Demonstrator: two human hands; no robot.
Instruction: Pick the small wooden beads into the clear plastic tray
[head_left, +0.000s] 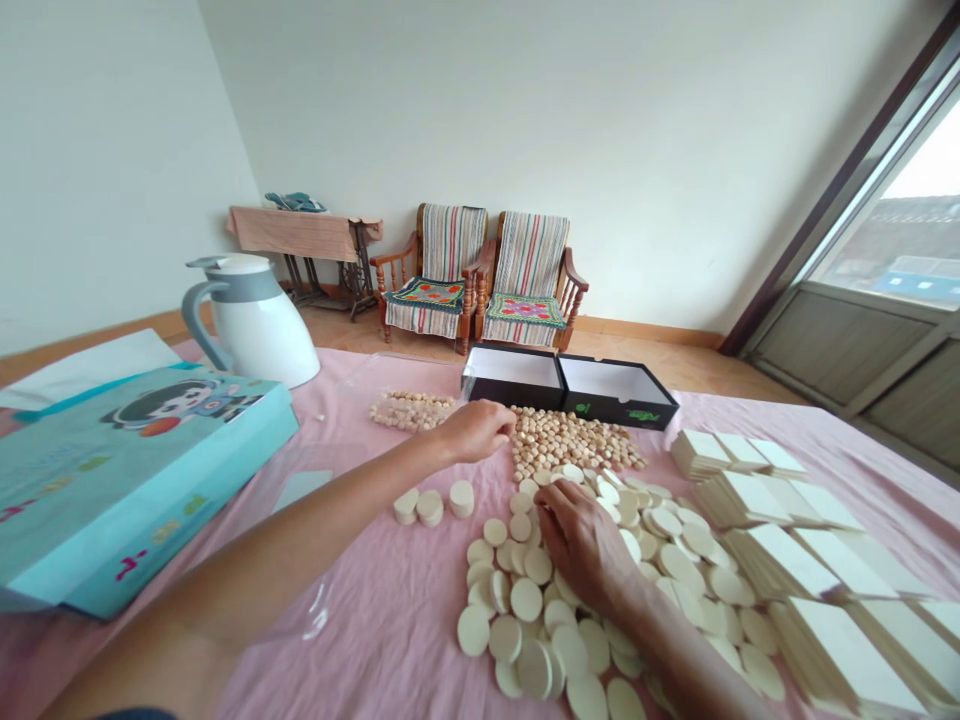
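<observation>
My left hand (480,430) reaches to the left edge of a pile of small round wooden beads (562,440). Its fingers are curled together, and whatever sits in them is hidden. Closer to me, my right hand (581,535) rests over a spread of pale round wooden discs (525,600), fingers bent down with the tips drawn together among the discs. What those fingertips hold cannot be made out. Three short stacks of discs (430,507) stand left of the spread. Farther left, more beads (412,411) lie under or in clear plastic.
Two black boxes with white insides (619,380) stand behind the beads. Stacks of pale rectangular pieces (780,560) line the right. On the left are a light blue box (150,470) and a white jug (262,325). Pink cloth (390,640) covers the table.
</observation>
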